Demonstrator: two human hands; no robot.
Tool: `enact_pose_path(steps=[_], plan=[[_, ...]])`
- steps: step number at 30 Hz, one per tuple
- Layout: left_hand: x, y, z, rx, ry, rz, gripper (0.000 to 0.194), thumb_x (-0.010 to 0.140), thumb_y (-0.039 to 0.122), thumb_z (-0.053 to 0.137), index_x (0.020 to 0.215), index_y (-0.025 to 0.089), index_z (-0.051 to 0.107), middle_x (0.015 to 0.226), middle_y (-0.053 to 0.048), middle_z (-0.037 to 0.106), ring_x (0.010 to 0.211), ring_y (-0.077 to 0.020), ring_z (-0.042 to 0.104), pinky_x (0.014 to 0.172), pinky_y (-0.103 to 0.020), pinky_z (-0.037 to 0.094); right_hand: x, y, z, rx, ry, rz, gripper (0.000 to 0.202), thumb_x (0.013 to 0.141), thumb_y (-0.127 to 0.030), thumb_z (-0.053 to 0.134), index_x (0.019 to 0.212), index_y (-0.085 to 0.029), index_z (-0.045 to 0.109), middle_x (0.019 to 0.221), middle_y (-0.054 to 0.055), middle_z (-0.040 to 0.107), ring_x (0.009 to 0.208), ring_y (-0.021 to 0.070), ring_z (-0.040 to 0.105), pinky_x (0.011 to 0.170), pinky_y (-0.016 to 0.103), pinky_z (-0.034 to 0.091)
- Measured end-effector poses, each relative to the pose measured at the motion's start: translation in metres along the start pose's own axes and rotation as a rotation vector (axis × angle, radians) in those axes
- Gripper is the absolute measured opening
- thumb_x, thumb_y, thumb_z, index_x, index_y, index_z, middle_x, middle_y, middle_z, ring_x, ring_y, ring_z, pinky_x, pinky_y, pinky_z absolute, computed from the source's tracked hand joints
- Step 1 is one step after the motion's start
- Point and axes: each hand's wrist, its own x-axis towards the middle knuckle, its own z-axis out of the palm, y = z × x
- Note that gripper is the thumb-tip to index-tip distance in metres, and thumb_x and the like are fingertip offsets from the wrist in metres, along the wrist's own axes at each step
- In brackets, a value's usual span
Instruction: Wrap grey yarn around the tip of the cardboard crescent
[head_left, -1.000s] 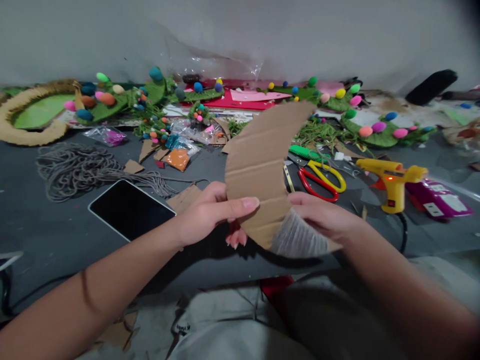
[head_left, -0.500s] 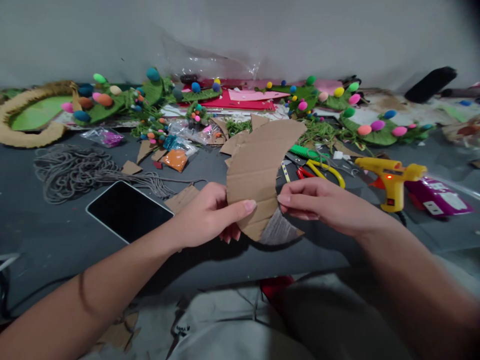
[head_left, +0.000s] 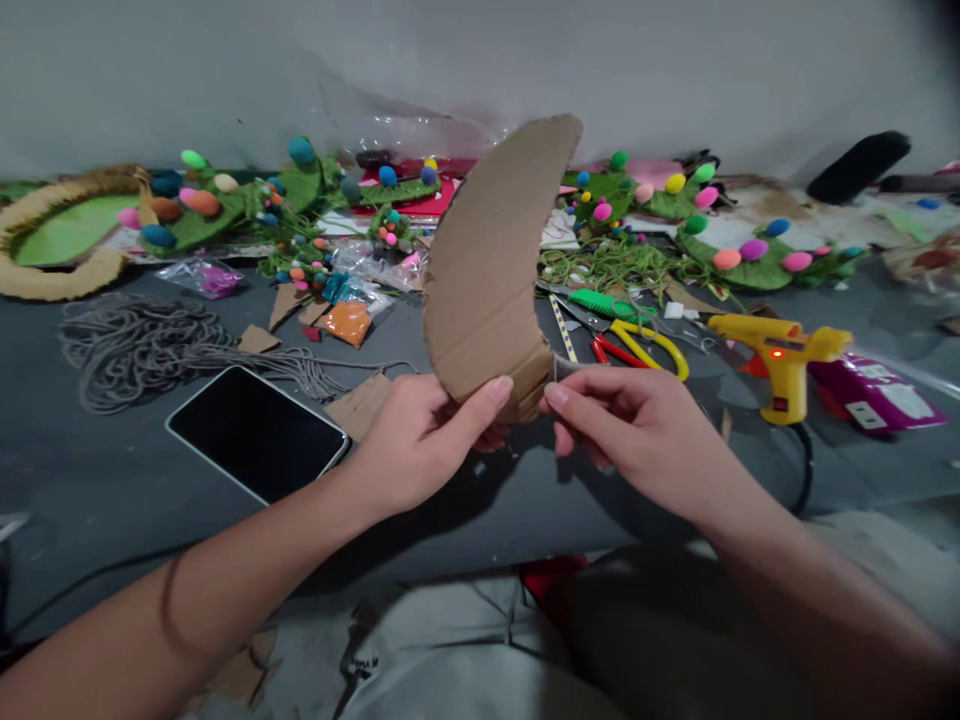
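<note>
A curved, horn-shaped piece of cardboard (head_left: 495,240) stands upright above the table, its tip pointing up and to the right. My left hand (head_left: 442,430) is closed on its lower end, thumb in front and fingers behind. At the lower right edge, my right hand (head_left: 622,420) pinches a thin grey cord (head_left: 576,363) between thumb and index finger. That cord runs by the cardboard's edge; the rest of it is hidden by the fingers. The grey-wrapped end is out of sight now.
Left of the cardboard lie a phone (head_left: 255,430) and tangled grey cord (head_left: 142,345). Rightward are yellow-handled pliers (head_left: 660,345), a green-handled cutter (head_left: 611,303) and a yellow glue gun (head_left: 784,355) with a red light lit. Felt leaves with coloured balls (head_left: 750,255) line the back.
The cardboard has tilted up and turned, so its tip is higher and the grey-wrapped end no longer shows. My right hand stays at its lower right edge, with grey cord now visible.
</note>
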Motion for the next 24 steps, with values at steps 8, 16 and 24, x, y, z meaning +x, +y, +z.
enact_pose_path(steps=[8,16,24], plan=[[-0.002,-0.002,0.008,-0.168,-0.029,-0.045,0.029,0.098,0.041,0.058,0.095,0.015,0.07,0.092,-0.006,0.076,0.084,-0.0194,0.073,0.079,-0.026,0.059,0.001,0.01,0.006,0.152,0.039,0.076,0.031,0.087,-0.044,0.072,0.075,-0.016,0.071,0.065,0.003,0.069,0.045,0.007,0.047,0.044,0.021,0.037],[-0.004,-0.009,0.014,-0.301,-0.022,0.02,0.027,0.094,0.038,0.066,0.104,0.013,0.073,0.098,-0.008,0.079,0.096,-0.0205,0.074,0.089,-0.028,0.06,0.006,0.025,0.008,0.242,0.127,0.095,0.036,0.081,-0.045,0.078,0.066,-0.014,0.069,0.057,0.002,0.067,0.042,0.0046,0.047,0.042,0.017,0.033],[-0.009,-0.011,0.013,-0.324,-0.082,0.041,0.024,0.097,0.034,0.064,0.111,0.02,0.076,0.109,-0.004,0.079,0.102,-0.0189,0.074,0.097,-0.027,0.058,0.014,0.039,0.008,0.334,0.23,0.196,0.051,0.066,-0.057,0.086,0.058,-0.015,0.058,0.043,-0.002,0.055,0.036,0.0047,0.042,0.036,0.017,0.028]])
